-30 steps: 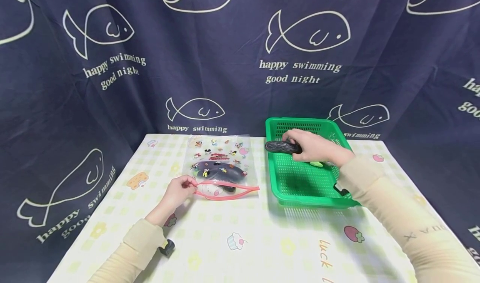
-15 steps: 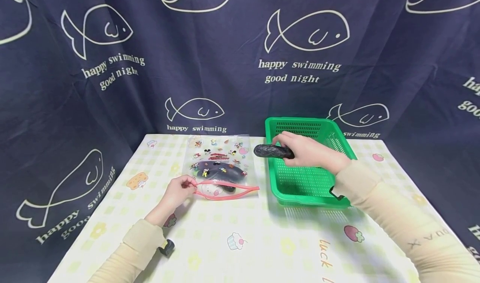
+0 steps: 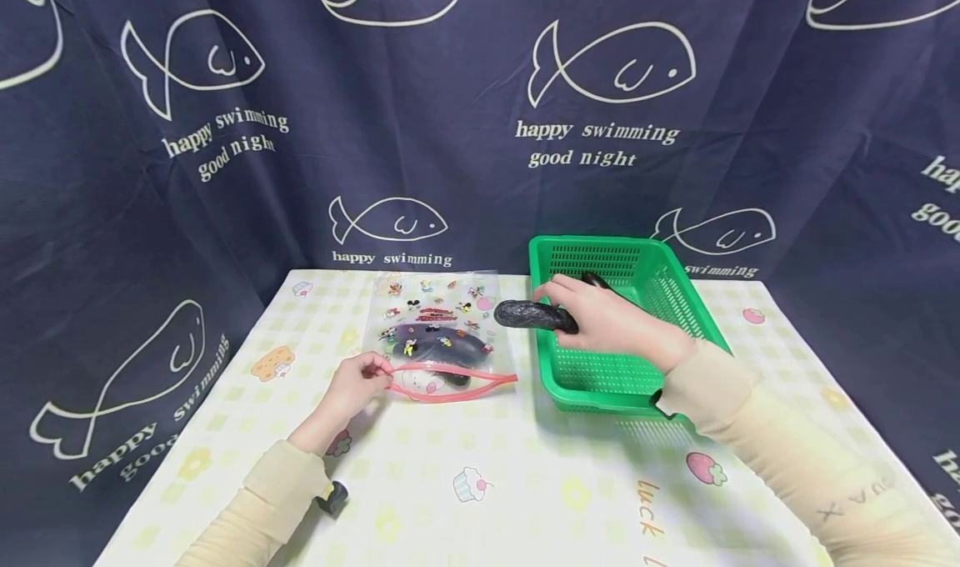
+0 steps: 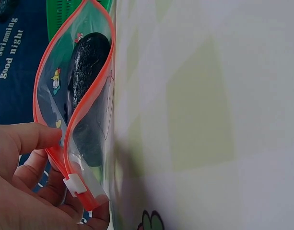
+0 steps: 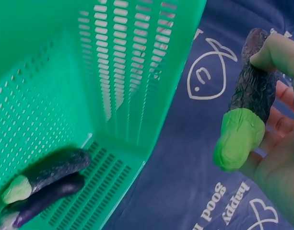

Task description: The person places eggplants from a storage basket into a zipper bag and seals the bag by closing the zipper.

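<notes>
My left hand [image 3: 360, 383] pinches the near left corner of a clear zip bag [image 3: 450, 288] with cartoon prints and a red zip edge. Its mouth gapes open, and a white slider [image 4: 75, 184] sits by my fingers in the left wrist view. Inside the bag lie dark eggplants [image 4: 87, 62]. My right hand [image 3: 600, 321] grips a black, wrinkled eggplant [image 3: 525, 314], held over the left rim of the green basket [image 3: 600, 398]. The right wrist view shows its bright green cap [image 5: 238, 139] near my palm. Two more eggplants [image 5: 63, 167] lie on the basket floor.
The basket stands at the back right of the table, beside the bag. A printed checked cloth [image 3: 525, 484] covers the table. Behind it hangs a dark blue curtain [image 3: 480, 117] with fish drawings.
My right hand has carried the eggplant leftward and slightly nearer, from above the basket out past its left rim. My left hand stays at the bag's corner.
</notes>
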`<state>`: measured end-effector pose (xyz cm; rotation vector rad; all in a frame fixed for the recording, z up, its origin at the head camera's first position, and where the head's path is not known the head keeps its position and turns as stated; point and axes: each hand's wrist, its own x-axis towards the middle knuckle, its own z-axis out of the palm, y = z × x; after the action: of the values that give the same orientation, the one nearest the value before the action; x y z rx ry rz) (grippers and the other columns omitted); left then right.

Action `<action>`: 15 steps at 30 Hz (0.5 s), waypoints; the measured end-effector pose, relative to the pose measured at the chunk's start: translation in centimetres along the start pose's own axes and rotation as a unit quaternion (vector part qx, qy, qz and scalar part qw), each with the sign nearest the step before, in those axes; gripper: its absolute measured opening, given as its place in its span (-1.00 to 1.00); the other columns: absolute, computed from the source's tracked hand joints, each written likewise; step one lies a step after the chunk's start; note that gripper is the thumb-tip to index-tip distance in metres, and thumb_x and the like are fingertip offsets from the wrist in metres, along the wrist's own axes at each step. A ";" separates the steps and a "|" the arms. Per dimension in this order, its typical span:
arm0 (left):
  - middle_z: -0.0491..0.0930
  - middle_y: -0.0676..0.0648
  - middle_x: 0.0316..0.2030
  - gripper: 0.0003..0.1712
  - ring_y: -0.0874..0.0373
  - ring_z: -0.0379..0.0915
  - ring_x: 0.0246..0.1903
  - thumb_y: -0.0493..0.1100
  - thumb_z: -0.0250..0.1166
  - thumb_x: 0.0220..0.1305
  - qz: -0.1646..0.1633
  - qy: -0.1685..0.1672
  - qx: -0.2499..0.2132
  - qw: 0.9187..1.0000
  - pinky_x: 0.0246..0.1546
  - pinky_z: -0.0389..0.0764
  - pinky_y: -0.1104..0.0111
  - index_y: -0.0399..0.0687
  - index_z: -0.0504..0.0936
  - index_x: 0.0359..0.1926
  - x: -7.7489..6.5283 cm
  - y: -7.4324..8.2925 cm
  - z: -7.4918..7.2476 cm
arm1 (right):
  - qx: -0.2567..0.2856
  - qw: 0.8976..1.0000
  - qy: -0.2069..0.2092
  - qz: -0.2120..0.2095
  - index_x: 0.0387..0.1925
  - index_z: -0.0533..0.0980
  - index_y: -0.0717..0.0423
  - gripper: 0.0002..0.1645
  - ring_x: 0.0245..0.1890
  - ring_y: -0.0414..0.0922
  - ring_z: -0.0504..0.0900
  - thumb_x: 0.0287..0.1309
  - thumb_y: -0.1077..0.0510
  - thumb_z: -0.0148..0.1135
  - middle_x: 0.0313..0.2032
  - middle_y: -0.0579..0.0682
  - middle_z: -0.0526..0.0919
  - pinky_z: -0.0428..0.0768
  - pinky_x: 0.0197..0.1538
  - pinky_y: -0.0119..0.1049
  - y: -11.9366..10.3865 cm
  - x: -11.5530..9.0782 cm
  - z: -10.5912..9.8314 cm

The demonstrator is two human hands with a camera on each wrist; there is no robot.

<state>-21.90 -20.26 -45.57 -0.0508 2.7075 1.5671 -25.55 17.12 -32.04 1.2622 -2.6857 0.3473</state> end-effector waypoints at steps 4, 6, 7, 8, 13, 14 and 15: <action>0.51 -0.02 -0.49 -0.87 0.15 0.36 -0.43 -0.39 0.28 0.01 0.001 0.001 0.002 1.000 -0.36 0.41 0.36 -0.26 0.59 -0.33 0.0 -0.1 0.0 | -0.006 1.000 0.013 -0.012 0.00 0.42 -0.10 -0.46 -0.41 -0.22 0.34 -0.13 0.17 0.28 -0.28 -0.21 0.41 0.33 -0.33 -0.26 -0.9 0.0 0.3; 0.51 -0.02 -0.49 -0.88 0.15 0.36 -0.43 -0.39 0.28 0.02 0.002 0.001 0.002 1.000 -0.37 0.41 0.37 -0.25 0.59 -0.34 0.1 -0.1 0.0 | -0.005 1.000 0.016 -0.017 0.00 0.41 -0.09 -0.46 -0.41 -0.22 0.34 -0.13 0.18 0.27 -0.29 -0.21 0.40 0.34 -0.33 -0.30 -1.3 0.0 0.4; 0.50 -0.02 -0.49 -0.88 0.15 0.35 -0.43 -0.39 0.28 0.02 0.003 0.001 0.002 1.000 -0.38 0.41 0.37 -0.25 0.59 -0.34 0.1 -0.2 0.0 | -0.001 1.000 0.017 -0.020 -0.01 0.42 -0.07 -0.46 -0.42 -0.22 0.35 -0.14 0.19 0.27 -0.29 -0.19 0.40 0.36 -0.35 -0.33 -1.6 0.1 0.4; 0.50 -0.02 -0.49 -0.88 0.16 0.35 -0.43 -0.39 0.28 0.02 0.003 0.001 0.002 1.000 -0.37 0.41 0.37 -0.25 0.59 -0.34 0.1 -0.2 0.0 | 0.001 0.999 0.020 -0.025 -0.01 0.42 -0.05 -0.46 -0.42 -0.21 0.35 -0.14 0.20 0.27 -0.28 -0.18 0.41 0.37 -0.35 -0.35 -1.8 0.1 0.5; 0.50 -0.03 -0.49 -0.87 0.15 0.35 -0.44 -0.39 0.28 0.02 0.000 0.000 -0.001 1.000 -0.39 0.41 0.38 -0.26 0.59 -0.33 0.2 -0.3 0.0 | -0.009 0.999 0.035 -0.031 0.00 0.41 -0.04 -0.44 -0.43 -0.23 0.37 -0.16 0.20 0.26 -0.27 -0.18 0.42 0.41 -0.38 -0.39 -3.1 0.4 0.8; 0.50 -0.02 -0.49 -0.87 0.15 0.35 -0.44 -0.39 0.28 0.02 -0.002 -0.001 0.001 1.000 -0.39 0.41 0.38 -0.25 0.59 -0.33 0.2 -0.3 0.0 | -0.011 0.999 0.038 -0.033 0.00 0.42 -0.04 -0.45 -0.43 -0.24 0.38 -0.16 0.20 0.26 -0.27 -0.17 0.42 0.42 -0.38 -0.39 -3.3 0.4 0.9; 0.49 -0.02 -0.49 -0.87 0.15 0.35 -0.44 -0.39 0.28 0.02 -0.004 0.000 0.001 1.000 -0.39 0.41 0.38 -0.25 0.60 -0.33 0.2 -0.3 0.0 | -0.011 0.999 0.040 -0.034 0.00 0.41 -0.03 -0.45 -0.42 -0.24 0.38 -0.16 0.20 0.26 -0.26 -0.16 0.42 0.43 -0.38 -0.39 -3.6 0.5 1.0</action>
<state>-22.09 -20.43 -45.79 -0.0618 2.7050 1.5608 -23.11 14.24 -32.35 1.3018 -2.5660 0.3495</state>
